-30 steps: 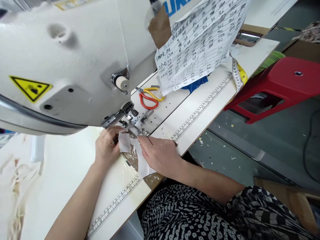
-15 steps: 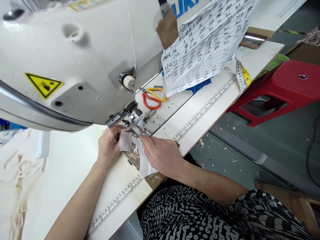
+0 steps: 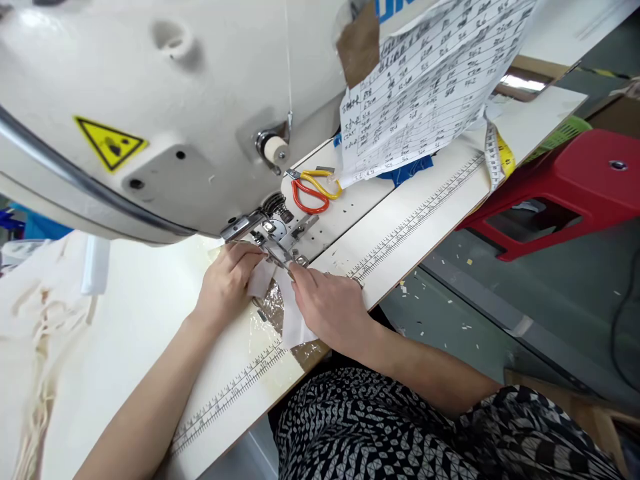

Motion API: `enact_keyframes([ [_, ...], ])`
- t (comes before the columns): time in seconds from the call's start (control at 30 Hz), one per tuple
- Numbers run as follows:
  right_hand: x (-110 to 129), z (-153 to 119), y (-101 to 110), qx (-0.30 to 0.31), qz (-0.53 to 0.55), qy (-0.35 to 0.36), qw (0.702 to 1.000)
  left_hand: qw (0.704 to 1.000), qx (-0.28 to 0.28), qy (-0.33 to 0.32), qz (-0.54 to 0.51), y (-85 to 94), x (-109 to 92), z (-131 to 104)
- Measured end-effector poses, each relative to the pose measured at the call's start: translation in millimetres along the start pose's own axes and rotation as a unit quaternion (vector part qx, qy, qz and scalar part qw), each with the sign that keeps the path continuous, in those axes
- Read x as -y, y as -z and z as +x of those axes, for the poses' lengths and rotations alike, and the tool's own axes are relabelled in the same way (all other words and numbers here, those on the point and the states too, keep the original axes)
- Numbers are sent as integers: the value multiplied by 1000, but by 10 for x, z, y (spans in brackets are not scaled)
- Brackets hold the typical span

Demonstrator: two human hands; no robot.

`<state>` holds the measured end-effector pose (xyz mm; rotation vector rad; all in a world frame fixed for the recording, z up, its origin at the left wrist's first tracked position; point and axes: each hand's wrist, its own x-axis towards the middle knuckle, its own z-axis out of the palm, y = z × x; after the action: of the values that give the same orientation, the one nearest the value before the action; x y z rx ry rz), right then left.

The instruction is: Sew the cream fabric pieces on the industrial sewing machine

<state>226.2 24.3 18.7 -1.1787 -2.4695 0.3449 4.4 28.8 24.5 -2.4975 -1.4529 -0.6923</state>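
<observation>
A white sewing machine (image 3: 210, 127) fills the upper left of the head view. Just left of its presser foot (image 3: 277, 252), my left hand (image 3: 227, 280) is closed, pinching a small piece of white fabric (image 3: 260, 279). My right hand (image 3: 333, 303) is closed too, its fingertips at the front of the foot on a white fabric strip (image 3: 295, 319) that hangs toward the table edge. Whether the two white parts join under the foot is hidden.
Red-and-yellow snips (image 3: 315, 190) lie behind the foot. A handwritten sheet (image 3: 430, 93) hangs at the machine's right, near a tape measure (image 3: 499, 157). A red stool (image 3: 575, 187) stands right of the table (image 3: 145, 320). Cream fabric (image 3: 40, 353) lies far left.
The view has shifted slightly, so the machine appears further right. My left fingers have moved closer to the presser foot, and the small white piece is turned, with less of it showing.
</observation>
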Motion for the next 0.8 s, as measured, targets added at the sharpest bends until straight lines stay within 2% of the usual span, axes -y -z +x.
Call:
enact_keyframes([
  [0.07, -36, -123, 84, 6, 30, -8, 1000, 999, 29, 1, -21, 39, -33, -24],
  [0.13, -99, -311, 210, 14, 104, -5, 994, 998, 51, -2, -27, 72, -76, -59],
  [0.23, -215, -644, 421, 65, 232, 30, 970, 998, 63, 12, 4, 80, -164, -98],
  [0.3, -279, -840, 532, 89, 262, 45, 960, 997, 64, 35, 38, 51, -234, -96],
  [0.4, -335, -1027, 622, 90, 257, 47, 961, 993, 56, 68, 81, -18, -350, -60],
  [0.6, -343, -1075, 652, 110, 242, 56, 963, 984, 58, 86, 143, -74, -555, -69],
  [0.8, -350, -1091, 630, 126, 264, 71, 954, 983, 95, 73, 137, -17, -615, -115],
])
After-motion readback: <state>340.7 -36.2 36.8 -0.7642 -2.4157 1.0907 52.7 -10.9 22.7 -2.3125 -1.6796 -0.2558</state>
